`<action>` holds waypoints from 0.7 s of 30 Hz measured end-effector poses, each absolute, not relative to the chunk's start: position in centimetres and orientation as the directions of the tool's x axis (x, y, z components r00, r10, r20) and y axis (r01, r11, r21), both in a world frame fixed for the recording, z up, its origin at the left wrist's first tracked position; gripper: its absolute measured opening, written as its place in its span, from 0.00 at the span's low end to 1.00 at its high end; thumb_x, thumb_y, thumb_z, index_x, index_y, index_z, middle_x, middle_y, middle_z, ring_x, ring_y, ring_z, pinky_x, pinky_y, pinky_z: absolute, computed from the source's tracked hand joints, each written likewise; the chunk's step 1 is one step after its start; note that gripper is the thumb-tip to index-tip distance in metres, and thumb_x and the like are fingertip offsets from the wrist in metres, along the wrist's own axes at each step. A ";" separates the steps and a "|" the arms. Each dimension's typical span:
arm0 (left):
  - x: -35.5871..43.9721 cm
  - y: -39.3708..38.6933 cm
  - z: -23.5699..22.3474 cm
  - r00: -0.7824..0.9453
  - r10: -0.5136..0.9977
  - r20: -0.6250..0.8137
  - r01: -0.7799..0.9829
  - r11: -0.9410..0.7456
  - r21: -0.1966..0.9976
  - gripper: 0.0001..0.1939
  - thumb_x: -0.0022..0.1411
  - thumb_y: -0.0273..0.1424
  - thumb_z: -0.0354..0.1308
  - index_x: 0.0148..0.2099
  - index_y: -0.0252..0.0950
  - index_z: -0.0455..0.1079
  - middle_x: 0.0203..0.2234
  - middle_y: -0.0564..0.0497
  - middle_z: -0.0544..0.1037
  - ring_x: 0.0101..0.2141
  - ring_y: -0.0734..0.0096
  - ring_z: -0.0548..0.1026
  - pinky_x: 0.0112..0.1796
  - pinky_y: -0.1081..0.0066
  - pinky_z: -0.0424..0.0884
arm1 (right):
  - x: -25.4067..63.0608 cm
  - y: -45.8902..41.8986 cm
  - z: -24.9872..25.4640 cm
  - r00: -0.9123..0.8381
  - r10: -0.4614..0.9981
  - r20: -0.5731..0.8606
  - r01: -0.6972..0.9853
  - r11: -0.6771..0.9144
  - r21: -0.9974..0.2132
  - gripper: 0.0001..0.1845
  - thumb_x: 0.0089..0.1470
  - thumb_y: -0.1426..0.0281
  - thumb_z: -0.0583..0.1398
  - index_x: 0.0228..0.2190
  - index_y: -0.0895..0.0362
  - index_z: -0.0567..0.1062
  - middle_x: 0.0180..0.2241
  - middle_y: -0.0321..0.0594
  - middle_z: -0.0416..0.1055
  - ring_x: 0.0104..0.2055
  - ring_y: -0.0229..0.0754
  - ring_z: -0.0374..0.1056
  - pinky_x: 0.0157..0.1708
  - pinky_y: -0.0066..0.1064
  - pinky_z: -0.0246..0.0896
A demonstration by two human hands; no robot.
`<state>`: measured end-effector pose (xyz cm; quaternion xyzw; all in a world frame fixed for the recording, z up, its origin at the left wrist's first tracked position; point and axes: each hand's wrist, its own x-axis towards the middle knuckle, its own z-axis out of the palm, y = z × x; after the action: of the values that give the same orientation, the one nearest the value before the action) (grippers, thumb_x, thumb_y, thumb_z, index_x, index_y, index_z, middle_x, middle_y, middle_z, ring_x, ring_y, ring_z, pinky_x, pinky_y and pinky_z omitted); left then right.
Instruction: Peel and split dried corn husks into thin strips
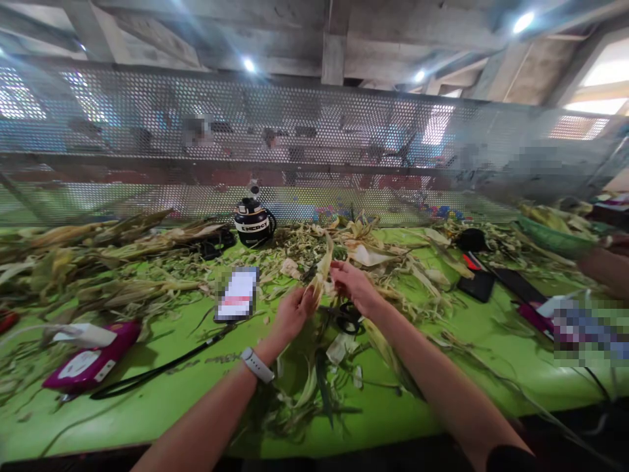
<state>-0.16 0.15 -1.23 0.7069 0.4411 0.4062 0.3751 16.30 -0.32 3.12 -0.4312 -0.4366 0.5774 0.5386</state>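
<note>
Pale husk strip (pixel 324 267) held between both hands, centre of frame, long axis near upright.
Strip runs from the left hand (pixel 293 309) up and slightly right, its tip pointing toward the upper centre, away from the wearer. Left hand lower and on the strip's left, fingers pinching its lower end. Right hand (pixel 358 286) comes in from the right, a little higher, fingertips drawn together at the strip's right side; whether they grip or only touch, cannot tell. Left nearer the base, right nearer mid-length. Both above the green surface (pixel 113 419); phone (pixel 238 293) lies left of centre, apart from them.
</note>
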 end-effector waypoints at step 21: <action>-0.6 0.3 0.1 0.428 0.885 -0.183 -0.406 0.369 0.836 0.20 0.39 0.43 0.69 0.26 0.32 0.71 0.18 0.53 0.73 0.18 0.76 0.69 0.23 0.74 0.66 | 17.0 0.2 0.4 -0.187 0.966 -0.181 -0.342 -0.236 -0.909 0.15 0.30 0.67 0.71 0.22 0.58 0.73 0.20 0.33 0.71 0.24 0.35 0.68 0.28 0.28 0.63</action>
<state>-0.60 0.26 0.07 0.3681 0.3254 0.4244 0.7605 17.01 0.24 0.36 -0.4108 -0.3795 0.6704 0.4877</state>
